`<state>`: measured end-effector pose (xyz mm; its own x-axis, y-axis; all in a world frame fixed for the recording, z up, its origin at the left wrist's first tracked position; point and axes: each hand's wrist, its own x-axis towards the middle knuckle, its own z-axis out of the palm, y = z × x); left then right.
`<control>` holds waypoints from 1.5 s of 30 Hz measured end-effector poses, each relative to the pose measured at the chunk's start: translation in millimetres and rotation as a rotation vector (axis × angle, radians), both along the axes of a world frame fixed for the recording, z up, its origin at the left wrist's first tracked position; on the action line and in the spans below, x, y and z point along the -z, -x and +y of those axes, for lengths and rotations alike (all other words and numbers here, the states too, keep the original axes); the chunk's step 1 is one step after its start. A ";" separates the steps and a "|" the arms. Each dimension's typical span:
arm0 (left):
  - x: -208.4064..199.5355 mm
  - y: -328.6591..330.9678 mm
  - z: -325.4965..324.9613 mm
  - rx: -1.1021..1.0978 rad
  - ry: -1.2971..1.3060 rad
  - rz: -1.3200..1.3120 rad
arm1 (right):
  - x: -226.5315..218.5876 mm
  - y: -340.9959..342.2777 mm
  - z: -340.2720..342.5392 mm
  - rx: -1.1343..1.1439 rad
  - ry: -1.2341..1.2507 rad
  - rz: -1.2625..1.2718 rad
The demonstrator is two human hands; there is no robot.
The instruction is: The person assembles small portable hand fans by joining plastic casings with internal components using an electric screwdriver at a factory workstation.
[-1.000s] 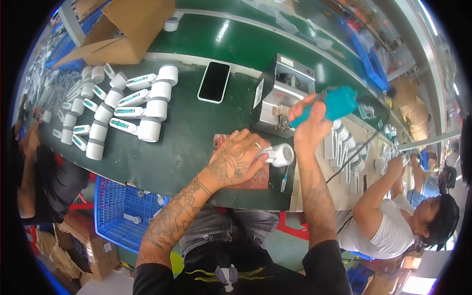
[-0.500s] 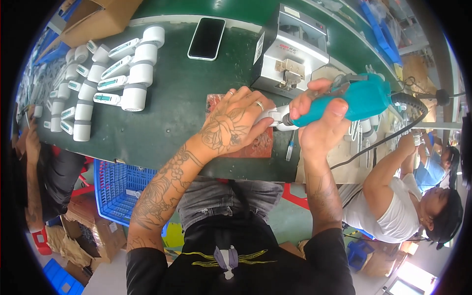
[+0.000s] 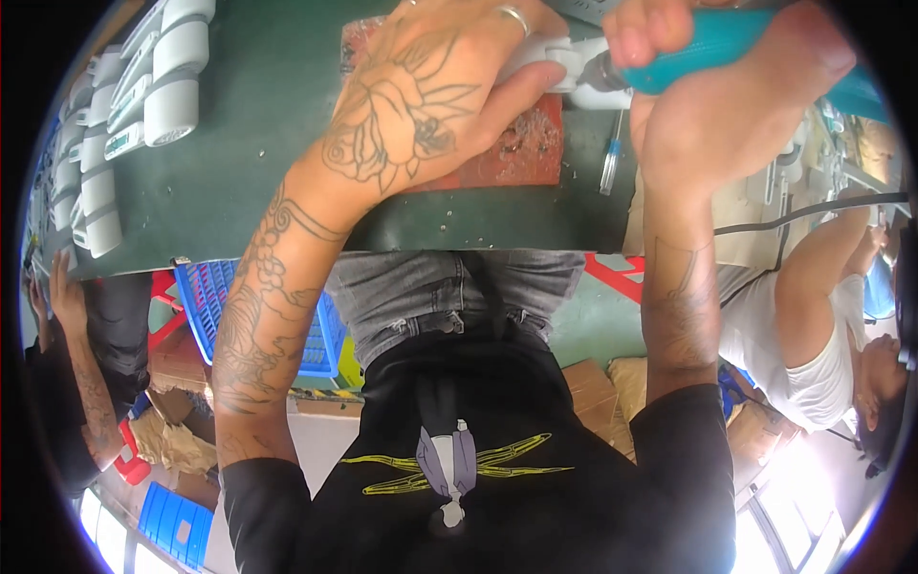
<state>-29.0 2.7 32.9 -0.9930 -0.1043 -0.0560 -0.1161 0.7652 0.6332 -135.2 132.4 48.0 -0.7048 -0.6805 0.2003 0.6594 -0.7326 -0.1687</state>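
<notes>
Over at one o'clock, the left hand's (image 3: 421, 105) fingers grip a white plastic fitting (image 3: 572, 65), seemingly mid-fastening, at the tip of the teal electric screwdriver (image 3: 712, 46) the right hand (image 3: 732, 120) clasps, while whether the white cylindrical units (image 3: 172, 103) at ten o'clock are finished, I can't tell.

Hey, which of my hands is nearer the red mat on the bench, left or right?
Left. Your left hand is over the red mat, hiding part of it; your right hand, around the teal electric screwdriver, is off past the mat's right edge.
</notes>
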 end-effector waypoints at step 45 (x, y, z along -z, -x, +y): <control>13.9 -475.8 -370.8 -0.744 0.703 -0.164 | 1.5 -124.0 36.4 0.535 -0.954 0.849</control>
<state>446.8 -368.1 19.0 -0.6495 -0.7498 0.1265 -0.7554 0.6552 0.0048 -11.2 168.8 46.5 -0.8187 -0.4836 0.3095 -0.2181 -0.2368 -0.9468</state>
